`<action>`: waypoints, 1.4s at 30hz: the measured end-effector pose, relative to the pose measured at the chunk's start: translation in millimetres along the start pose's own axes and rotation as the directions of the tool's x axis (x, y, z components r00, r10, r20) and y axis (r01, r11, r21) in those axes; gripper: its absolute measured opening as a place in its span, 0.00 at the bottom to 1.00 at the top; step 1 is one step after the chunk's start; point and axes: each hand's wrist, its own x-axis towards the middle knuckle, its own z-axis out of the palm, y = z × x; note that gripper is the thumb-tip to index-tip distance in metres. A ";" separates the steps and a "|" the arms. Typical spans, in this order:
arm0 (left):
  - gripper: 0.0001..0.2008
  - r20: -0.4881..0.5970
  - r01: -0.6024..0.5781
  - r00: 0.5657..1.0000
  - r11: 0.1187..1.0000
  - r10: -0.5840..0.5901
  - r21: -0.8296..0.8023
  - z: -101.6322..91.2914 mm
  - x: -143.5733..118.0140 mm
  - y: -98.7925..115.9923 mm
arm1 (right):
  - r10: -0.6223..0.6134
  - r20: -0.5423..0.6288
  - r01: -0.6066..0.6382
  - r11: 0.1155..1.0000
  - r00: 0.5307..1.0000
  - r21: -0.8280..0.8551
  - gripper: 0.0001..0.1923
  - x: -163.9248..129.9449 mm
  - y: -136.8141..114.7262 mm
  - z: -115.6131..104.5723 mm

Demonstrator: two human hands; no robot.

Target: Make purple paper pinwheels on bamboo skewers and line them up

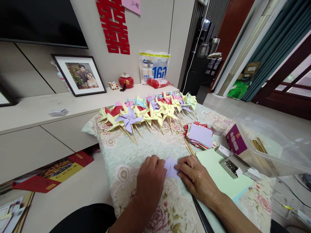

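Note:
A small purple paper square (170, 167) lies on the flowered tablecloth, with a crease or slit line near its middle. My left hand (152, 176) is closed over its left edge, fingers curled and pressing it down. From the other side, my right hand (194, 174) pinches the right edge between thumb and fingers. Part of the paper is hidden under both hands. Beneath my right forearm lies a long dark tool (202, 215), mostly covered, so its kind is unclear. Beyond my hands, a stack of coloured paper squares (199, 135) with zigzag-cut edges has a purple sheet on top.
Finished paper pinwheels (130, 119) on sticks crowd the table's far side. To the right are pale green paper sheets (213, 165), an open small box of metal pins (230, 166), a round clear container (219, 127) and a plastic bin (274, 152) holding sticks.

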 end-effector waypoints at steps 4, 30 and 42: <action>0.06 -0.100 -0.212 0.970 0.972 0.222 0.102 4.8 -6.9 0.9 | -0.072 0.068 0.076 0.996 0.995 -0.054 0.15 -0.1 -0.5 0.1; 0.18 -0.158 -0.358 0.910 0.919 0.382 0.163 18.8 -54.4 8.1 | -0.092 0.207 0.116 0.988 0.974 -0.105 0.17 -7.9 -2.5 -15.6; 0.16 -0.155 -0.348 0.916 0.925 0.370 0.149 19.7 -52.1 9.4 | 0.399 0.108 -0.404 0.914 0.910 0.028 0.19 0.2 -9.0 -2.6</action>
